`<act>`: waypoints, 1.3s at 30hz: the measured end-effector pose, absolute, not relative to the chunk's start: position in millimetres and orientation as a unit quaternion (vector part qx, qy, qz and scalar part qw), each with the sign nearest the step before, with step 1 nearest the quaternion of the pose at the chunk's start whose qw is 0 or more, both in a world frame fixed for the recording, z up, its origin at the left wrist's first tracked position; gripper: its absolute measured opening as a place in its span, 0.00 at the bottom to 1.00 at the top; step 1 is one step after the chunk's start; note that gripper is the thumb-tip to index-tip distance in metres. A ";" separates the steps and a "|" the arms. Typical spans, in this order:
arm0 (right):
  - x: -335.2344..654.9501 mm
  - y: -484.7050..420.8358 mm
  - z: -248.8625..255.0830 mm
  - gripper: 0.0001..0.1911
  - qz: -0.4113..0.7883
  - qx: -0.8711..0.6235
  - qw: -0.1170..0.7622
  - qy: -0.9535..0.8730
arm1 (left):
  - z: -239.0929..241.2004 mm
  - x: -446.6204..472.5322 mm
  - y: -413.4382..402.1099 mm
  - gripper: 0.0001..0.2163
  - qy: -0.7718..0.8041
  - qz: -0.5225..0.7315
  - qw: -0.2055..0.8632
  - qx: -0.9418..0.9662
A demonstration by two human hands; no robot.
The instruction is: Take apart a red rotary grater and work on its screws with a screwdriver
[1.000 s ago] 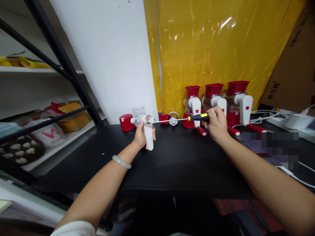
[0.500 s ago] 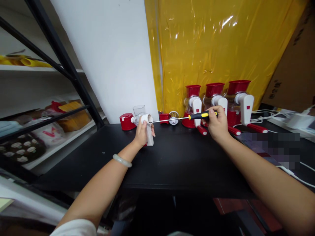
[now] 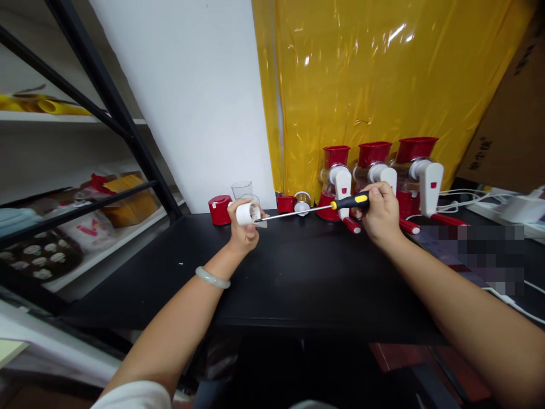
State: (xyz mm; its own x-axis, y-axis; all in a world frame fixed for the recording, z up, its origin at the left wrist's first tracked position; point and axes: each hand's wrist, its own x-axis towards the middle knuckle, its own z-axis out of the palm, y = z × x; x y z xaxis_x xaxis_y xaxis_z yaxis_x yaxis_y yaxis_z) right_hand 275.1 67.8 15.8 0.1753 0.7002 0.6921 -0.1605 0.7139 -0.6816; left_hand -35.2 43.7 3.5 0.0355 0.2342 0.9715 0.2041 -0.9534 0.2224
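Observation:
My left hand (image 3: 244, 237) is closed round a white crank handle (image 3: 244, 215), its round hollow end turned toward the right. In my right hand (image 3: 380, 213) is a screwdriver (image 3: 351, 202) with a black and yellow grip, held level. Its long shaft reaches left, and the tip is at the mouth of the hollow end; whether it touches a screw inside cannot be made out. My left fingers hide much of the crank's arm. Just behind that hand stand a red base (image 3: 220, 210) and a clear plastic housing (image 3: 242, 189).
Three red and white rotary graters (image 3: 340, 182) stand at the back right. Left of them lie a small red part (image 3: 285, 203) and a grater drum (image 3: 302, 200). White cables and a power strip (image 3: 489, 213) are far right; a black-framed shelf (image 3: 123, 133) is left.
My left hand has turned the crank handle, so its arm no longer hangs down and its hollow end faces right. The screwdriver tip has dropped slightly, staying at the opening.

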 end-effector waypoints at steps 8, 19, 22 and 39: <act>275.9 66.7 14.8 0.14 0.281 -0.240 0.726 -0.581 | 4.3 -36.0 46.4 0.23 0.103 0.671 -0.009 0.734; 275.3 66.4 17.1 0.15 0.267 -0.241 0.730 -0.582 | 6.3 -34.0 46.0 0.22 0.069 0.669 -0.027 0.740; 275.3 65.7 17.1 0.15 0.264 -0.239 0.730 -0.583 | 5.1 -34.4 46.5 0.22 0.072 0.673 -0.037 0.735; 274.9 61.6 19.5 0.16 0.265 -0.255 0.739 -0.565 | 8.7 -30.2 38.0 0.25 0.163 0.684 -0.025 0.710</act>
State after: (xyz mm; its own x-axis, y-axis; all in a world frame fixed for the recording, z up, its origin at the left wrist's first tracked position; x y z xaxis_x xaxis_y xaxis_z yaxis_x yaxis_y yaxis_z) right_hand 274.9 61.6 19.5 0.2216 0.6792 0.6997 -0.1033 0.7299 -0.6758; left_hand -30.2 38.0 8.7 0.0106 0.1979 0.9802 0.2652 -0.9457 0.1881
